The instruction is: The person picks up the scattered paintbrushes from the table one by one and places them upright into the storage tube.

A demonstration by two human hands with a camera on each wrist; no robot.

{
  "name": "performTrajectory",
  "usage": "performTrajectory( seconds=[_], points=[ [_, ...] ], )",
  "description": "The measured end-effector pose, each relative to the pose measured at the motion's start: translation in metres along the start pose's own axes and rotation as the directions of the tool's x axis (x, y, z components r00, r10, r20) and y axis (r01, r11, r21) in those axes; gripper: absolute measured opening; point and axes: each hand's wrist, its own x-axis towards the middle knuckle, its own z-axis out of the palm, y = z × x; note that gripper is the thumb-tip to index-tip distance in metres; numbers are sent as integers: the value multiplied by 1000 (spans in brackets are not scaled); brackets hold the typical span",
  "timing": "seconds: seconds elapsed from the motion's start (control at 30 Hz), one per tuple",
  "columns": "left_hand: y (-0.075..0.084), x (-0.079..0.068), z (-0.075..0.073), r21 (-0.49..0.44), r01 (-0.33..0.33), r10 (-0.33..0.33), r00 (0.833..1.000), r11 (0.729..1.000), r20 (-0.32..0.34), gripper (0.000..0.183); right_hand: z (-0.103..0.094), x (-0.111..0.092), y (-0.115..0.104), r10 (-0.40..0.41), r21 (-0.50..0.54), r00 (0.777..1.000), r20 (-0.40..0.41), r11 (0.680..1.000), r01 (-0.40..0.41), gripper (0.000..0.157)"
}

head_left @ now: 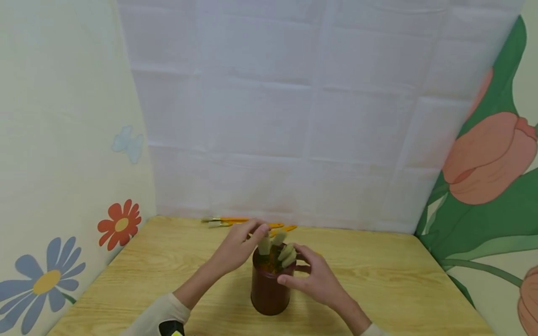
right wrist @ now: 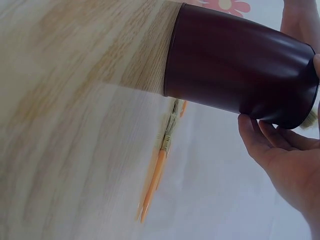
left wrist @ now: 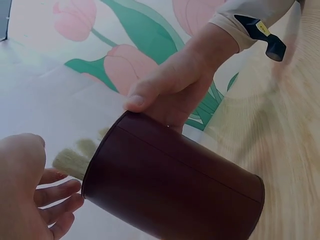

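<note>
Gripping dark red cup (head_left: 270,293), upright on wood-grain surface (head_left: 370,275), near its top with right hand (head_left: 318,278); holding left hand (head_left: 238,246) loosely spread beside pale-bristled brushes (head_left: 264,246) inside; showing orange-handled brushes (head_left: 234,219) lying farther back, before white backdrop (head_left: 260,116).

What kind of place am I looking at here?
Probably a small staged tabletop booth, perhaps for filming, though the wider room isn't visible. A wood-grain table sits between a creased white backdrop and printed side sheets, one with large tulips.
</note>
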Motion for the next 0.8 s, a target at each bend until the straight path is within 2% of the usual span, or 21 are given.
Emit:
performTrajectory(
  seconds=[0.13,0.2,0.27,0.33,0.43,0.53,0.63,0.8],
  points=[
    [-6,-8,-3,-52,90,-87,995,995,56,38,0,0,0,10,-5,1000,-3,1000,-10,72],
    [-10,-15,-3,-75,157,-147,981,985,124,44,0,0,0,15,-6,1000,-3,1000,-15,74],
    [-16,-23,-1,-93,211,-189,960,973,206,49,0,-1,-1,23,-7,1000,-3,1000,-23,75],
    [-21,-30,3,-122,246,-203,936,962,288,57,0,-1,-1,22,-4,1000,-7,1000,-22,75],
    [-28,-40,10,-182,254,-180,921,950,345,70,0,-1,-1,27,0,1000,-11,1000,-27,75],
    [-32,-46,16,-251,267,-174,925,930,338,79,2,-1,-1,38,4,999,-10,999,-38,77],
    [-34,-49,19,-291,283,-190,932,914,310,79,4,-1,-1,47,3,999,-9,999,-47,79],
    [-36,-52,19,-294,304,-223,934,906,279,77,3,1,-1,27,-7,1000,14,1000,-27,77]
  ],
)
